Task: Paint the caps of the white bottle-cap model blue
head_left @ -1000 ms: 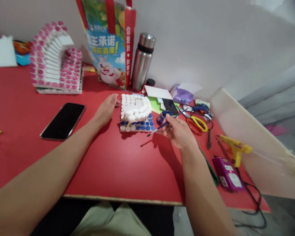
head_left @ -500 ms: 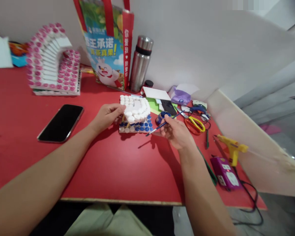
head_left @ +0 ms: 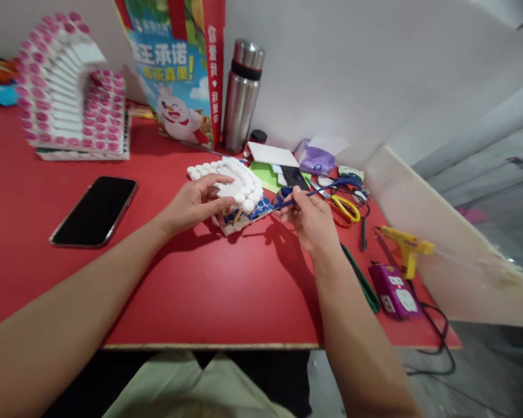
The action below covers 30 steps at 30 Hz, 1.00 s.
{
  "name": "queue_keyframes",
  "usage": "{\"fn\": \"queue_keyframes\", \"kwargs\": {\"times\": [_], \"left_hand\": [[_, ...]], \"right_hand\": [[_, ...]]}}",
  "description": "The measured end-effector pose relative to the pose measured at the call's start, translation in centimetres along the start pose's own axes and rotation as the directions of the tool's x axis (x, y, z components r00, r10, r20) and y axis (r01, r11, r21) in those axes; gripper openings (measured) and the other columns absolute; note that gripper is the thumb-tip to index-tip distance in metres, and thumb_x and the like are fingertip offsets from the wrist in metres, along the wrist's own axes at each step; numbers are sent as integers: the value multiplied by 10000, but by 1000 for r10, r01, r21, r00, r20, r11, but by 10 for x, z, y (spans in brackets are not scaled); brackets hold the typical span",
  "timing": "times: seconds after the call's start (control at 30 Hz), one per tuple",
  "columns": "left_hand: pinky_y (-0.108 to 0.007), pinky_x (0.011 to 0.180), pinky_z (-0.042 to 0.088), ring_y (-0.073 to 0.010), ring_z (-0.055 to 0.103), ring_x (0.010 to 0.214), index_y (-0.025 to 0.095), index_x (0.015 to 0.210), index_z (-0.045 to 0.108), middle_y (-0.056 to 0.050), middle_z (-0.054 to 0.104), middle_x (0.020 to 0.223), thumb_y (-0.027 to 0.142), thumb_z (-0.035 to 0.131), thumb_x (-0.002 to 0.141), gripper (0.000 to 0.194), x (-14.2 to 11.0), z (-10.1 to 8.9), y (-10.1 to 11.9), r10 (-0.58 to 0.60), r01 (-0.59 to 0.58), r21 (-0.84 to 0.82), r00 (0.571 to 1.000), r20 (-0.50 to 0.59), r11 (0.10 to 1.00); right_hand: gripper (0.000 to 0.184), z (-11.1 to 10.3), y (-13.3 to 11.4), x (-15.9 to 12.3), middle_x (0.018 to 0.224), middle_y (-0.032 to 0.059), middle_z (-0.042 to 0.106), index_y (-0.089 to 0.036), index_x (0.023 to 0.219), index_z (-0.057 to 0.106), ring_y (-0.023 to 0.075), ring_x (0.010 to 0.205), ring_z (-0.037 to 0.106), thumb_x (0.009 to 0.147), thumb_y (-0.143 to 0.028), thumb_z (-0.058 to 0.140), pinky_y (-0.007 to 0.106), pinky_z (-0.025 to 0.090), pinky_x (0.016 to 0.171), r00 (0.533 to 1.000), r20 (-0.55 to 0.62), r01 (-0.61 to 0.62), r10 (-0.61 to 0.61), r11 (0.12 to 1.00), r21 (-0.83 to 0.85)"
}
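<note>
A small craft model [head_left: 246,187] covered in rows of white round pieces sits on the red table, turned at an angle. Some pieces on its lower part are painted blue. My left hand [head_left: 198,203] grips its left side, thumb and fingers on the white top. Pinched in my right hand [head_left: 307,217] is a thin blue paintbrush [head_left: 320,189], its bristle end at the blue pieces on the model's right side. Just behind my right fingers stands a small jar of blue paint [head_left: 283,194], partly hidden by the hand and brush.
To the left lie a phone [head_left: 95,211] and a larger pink-and-white model [head_left: 54,110]. A carrier bag [head_left: 174,87] and a steel flask [head_left: 243,98] stand behind. On the right are yellow-handled scissors [head_left: 346,208], a yellow glue gun [head_left: 407,247] and a purple power box [head_left: 394,290] with a cable.
The model has been turned, one corner now toward me. My left hand has shifted over its top, and the brush tip has moved from in front of the model onto its blue side.
</note>
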<state>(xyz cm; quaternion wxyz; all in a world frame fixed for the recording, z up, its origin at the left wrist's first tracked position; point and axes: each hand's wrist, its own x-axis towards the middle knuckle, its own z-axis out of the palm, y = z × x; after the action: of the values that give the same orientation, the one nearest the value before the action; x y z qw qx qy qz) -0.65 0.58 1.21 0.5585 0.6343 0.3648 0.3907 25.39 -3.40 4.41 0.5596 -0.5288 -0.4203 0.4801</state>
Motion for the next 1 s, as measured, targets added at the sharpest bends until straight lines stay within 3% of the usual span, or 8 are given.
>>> {"fn": "queue_keyframes", "kwargs": {"times": [0.13,0.23,0.57,1.0], "left_hand": [[-288,484,592,-192,709,535,154,1421,598,-40,769,786,492,842,869,692,2,0,-6,29,-29,7,1000,-12,1000],[-256,456,528,-158,652,513,152,1396,623,-35,754,770,472,834,876,646,4,-1,-9,62,-61,35,998,-28,998],[-269,492,512,-169,638,558,128,1385,630,-55,743,795,504,808,883,652,4,-2,-11,80,-78,78,996,-30,994],[-272,505,521,-168,645,573,167,1362,640,-41,739,793,506,803,894,600,5,-3,-13,91,-89,74,996,-25,993]], "right_hand": [[420,0,-4,-7,604,-5,692,-207,733,726,116,497,641,913,-579,802,248,557,520,979,-17,199,-203,972,-125],[424,4,-2,-13,655,2,713,-214,763,751,135,534,675,947,-596,761,281,588,569,959,26,278,-281,928,-249],[379,17,5,-27,685,11,749,-249,779,741,185,660,734,1008,-550,716,304,584,682,923,123,379,-366,797,-471],[242,13,-1,-25,726,8,752,-252,813,674,199,705,747,1039,-330,631,318,555,732,885,216,454,-413,657,-603]]}}
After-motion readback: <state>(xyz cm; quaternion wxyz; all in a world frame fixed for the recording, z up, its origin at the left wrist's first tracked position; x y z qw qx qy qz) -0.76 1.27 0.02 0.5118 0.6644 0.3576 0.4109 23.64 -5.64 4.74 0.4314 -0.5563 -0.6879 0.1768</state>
